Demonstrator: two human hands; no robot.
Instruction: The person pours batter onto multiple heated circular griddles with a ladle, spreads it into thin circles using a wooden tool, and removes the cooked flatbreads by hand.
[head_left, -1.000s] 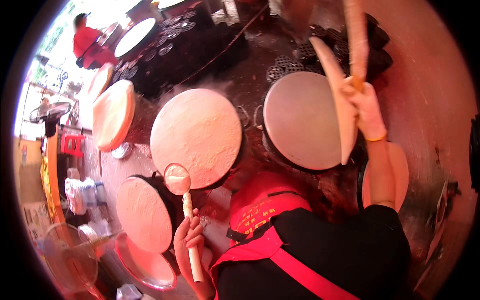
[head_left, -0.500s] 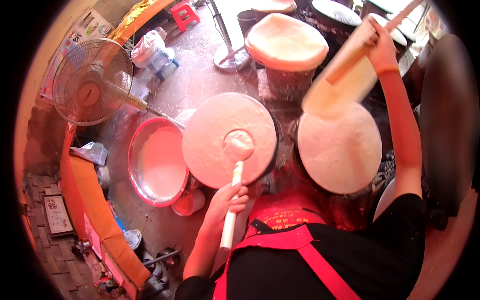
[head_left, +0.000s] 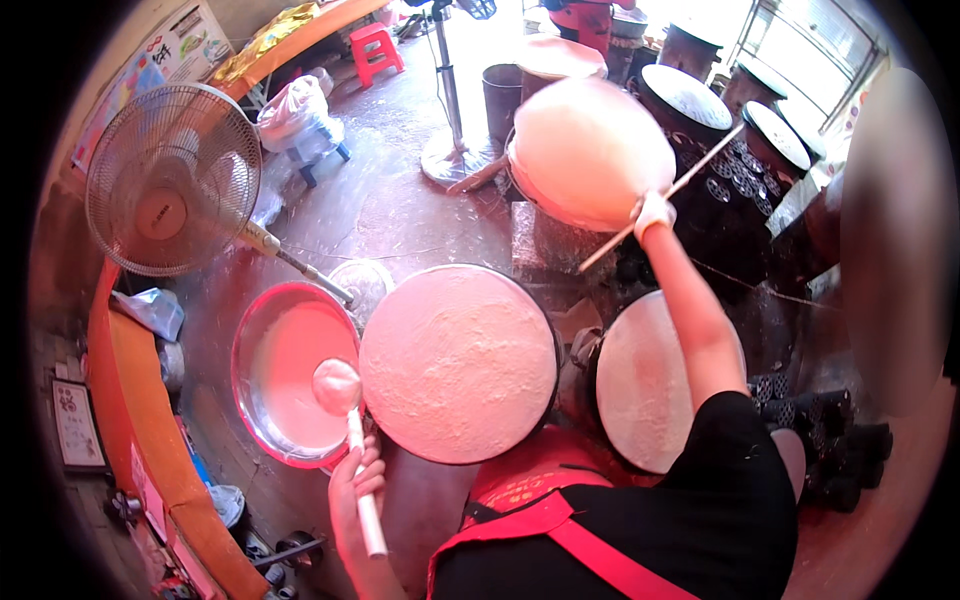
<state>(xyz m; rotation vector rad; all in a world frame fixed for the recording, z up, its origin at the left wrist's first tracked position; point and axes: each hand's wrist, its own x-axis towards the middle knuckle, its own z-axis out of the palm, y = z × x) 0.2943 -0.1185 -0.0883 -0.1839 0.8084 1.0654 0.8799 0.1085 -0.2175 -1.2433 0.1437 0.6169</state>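
My left hand (head_left: 358, 482) grips the pale handle of a ladle (head_left: 337, 385), whose round bowl is over the creamy batter in a red-rimmed basin (head_left: 243, 400). To the basin's right, a round griddle (head_left: 459, 365) is coated with a spread layer of batter. My right hand (head_left: 654, 212) is closed round a thin wooden stick (head_left: 703, 168) at the near right edge of a pile of round, thin pancakes (head_left: 590, 150). Under my right forearm lies a second round griddle (head_left: 645, 385) with a pale, dusty surface; my forearm and sleeve hide part of it.
A standing fan (head_left: 165, 180) is at the left, its pole reaching toward the basin. Beyond the pile are a metal stand (head_left: 450, 90), a dark bucket (head_left: 501, 95) and several more round griddles (head_left: 685, 95). Dark perforated briquettes (head_left: 825, 420) sit at the right. A red stool (head_left: 375, 55) stands far back.
My left hand has moved the ladle left from the coated griddle to the basin. My right hand has come down and left; the sheet hanging at its stick now appears laid on the pile.
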